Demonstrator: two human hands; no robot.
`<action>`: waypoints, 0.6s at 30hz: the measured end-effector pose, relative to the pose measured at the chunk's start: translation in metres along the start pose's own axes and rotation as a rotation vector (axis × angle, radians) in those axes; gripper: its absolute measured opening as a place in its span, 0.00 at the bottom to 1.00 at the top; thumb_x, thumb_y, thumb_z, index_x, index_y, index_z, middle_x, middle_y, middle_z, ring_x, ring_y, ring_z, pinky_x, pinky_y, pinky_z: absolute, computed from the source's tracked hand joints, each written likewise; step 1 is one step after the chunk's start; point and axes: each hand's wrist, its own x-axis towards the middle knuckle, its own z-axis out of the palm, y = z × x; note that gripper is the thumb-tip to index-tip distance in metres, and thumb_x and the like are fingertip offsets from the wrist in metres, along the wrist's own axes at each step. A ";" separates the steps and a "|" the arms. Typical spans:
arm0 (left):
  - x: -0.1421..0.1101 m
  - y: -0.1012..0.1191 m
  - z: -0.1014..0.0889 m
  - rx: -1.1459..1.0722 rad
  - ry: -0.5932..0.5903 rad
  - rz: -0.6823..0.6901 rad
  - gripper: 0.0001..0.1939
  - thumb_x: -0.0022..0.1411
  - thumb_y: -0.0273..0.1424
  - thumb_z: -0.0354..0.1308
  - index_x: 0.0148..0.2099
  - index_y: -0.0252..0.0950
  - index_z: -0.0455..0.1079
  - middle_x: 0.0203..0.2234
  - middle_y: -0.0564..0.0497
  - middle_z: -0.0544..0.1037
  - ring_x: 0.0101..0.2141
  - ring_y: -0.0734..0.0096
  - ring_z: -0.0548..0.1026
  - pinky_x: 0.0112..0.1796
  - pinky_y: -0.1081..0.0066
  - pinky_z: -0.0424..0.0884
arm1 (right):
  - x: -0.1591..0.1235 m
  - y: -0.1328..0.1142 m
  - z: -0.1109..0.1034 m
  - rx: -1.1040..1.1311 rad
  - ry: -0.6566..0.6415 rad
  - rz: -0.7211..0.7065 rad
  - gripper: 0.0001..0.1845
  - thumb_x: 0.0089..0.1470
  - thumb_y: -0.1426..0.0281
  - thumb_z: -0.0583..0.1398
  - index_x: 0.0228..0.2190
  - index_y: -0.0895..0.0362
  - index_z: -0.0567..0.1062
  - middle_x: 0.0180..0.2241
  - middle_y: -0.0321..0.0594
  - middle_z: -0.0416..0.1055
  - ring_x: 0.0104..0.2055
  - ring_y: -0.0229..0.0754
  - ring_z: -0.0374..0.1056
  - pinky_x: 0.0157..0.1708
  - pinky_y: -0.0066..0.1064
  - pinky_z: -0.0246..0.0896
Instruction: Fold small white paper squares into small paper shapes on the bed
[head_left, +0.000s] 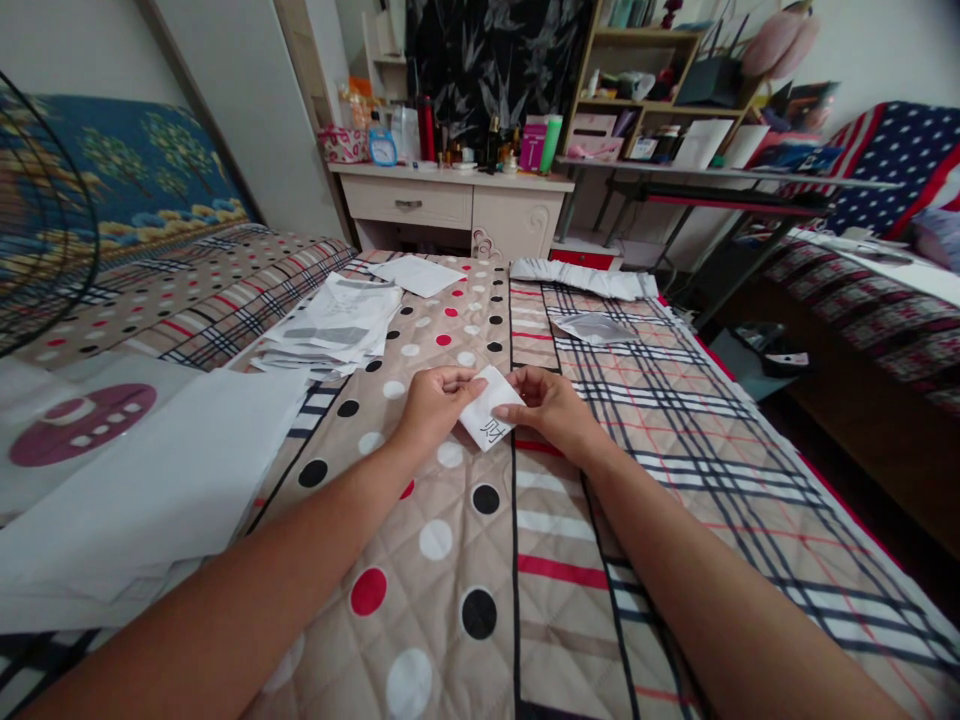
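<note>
Both my hands hold one small piece of folded white paper [486,405] above the quilted bedspread. A black printed character shows near its lower corner. My left hand [439,400] pinches the paper's left edge between thumb and fingers. On the opposite edge, my right hand [551,408] grips it with the thumb on top. The fingers behind the paper are partly hidden. Left of my hands lies a stack of printed sheets [337,320], with a single white sheet [418,275] just beyond it.
Large white papers [172,470] and a plastic bag with a purple print [82,425] lie at the left. A crumpled white strip [585,278] and a grey-silver packet [592,327] rest on the far right of the bedspread [420,600]. Beyond stands a cluttered white dresser [442,205].
</note>
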 end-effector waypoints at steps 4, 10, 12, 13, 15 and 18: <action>-0.001 0.004 0.000 -0.009 -0.140 -0.083 0.23 0.45 0.31 0.70 0.45 0.31 0.72 0.34 0.45 0.80 0.27 0.71 0.77 0.27 0.74 0.72 | 0.001 0.004 -0.001 0.072 0.135 0.005 0.23 0.29 0.68 0.73 0.29 0.58 0.72 0.26 0.34 0.75 0.25 0.37 0.70 0.27 0.29 0.66; -0.007 0.010 0.003 0.018 -0.235 -0.259 0.28 0.44 0.29 0.71 0.48 0.30 0.67 0.25 0.47 0.79 0.23 0.70 0.78 0.24 0.76 0.71 | 0.001 0.003 -0.004 0.119 0.307 -0.005 0.22 0.30 0.67 0.72 0.28 0.58 0.70 0.24 0.35 0.75 0.24 0.38 0.70 0.24 0.28 0.65; -0.008 0.012 0.004 0.016 -0.218 -0.290 0.24 0.45 0.29 0.71 0.44 0.29 0.68 0.23 0.48 0.79 0.21 0.73 0.76 0.22 0.77 0.69 | 0.001 0.003 -0.002 0.115 0.312 -0.019 0.22 0.31 0.66 0.72 0.29 0.58 0.70 0.26 0.36 0.75 0.25 0.38 0.70 0.25 0.29 0.66; -0.009 0.013 0.005 0.021 -0.205 -0.307 0.21 0.46 0.29 0.70 0.41 0.29 0.69 0.23 0.48 0.78 0.19 0.75 0.75 0.21 0.78 0.68 | 0.001 0.004 -0.001 0.105 0.310 -0.027 0.22 0.32 0.66 0.72 0.29 0.58 0.71 0.26 0.37 0.75 0.25 0.38 0.70 0.25 0.29 0.66; -0.009 0.015 0.005 0.045 -0.190 -0.328 0.17 0.47 0.29 0.69 0.38 0.29 0.68 0.22 0.49 0.78 0.17 0.77 0.73 0.19 0.79 0.66 | 0.001 0.004 0.000 0.084 0.298 -0.033 0.21 0.32 0.65 0.72 0.29 0.58 0.71 0.26 0.37 0.75 0.26 0.38 0.70 0.26 0.28 0.65; -0.007 0.019 0.002 0.107 -0.215 -0.325 0.18 0.48 0.28 0.69 0.39 0.29 0.68 0.21 0.51 0.78 0.17 0.77 0.73 0.19 0.79 0.67 | 0.000 0.004 -0.001 0.069 0.267 -0.015 0.22 0.32 0.65 0.72 0.30 0.58 0.72 0.27 0.38 0.76 0.26 0.39 0.70 0.27 0.29 0.66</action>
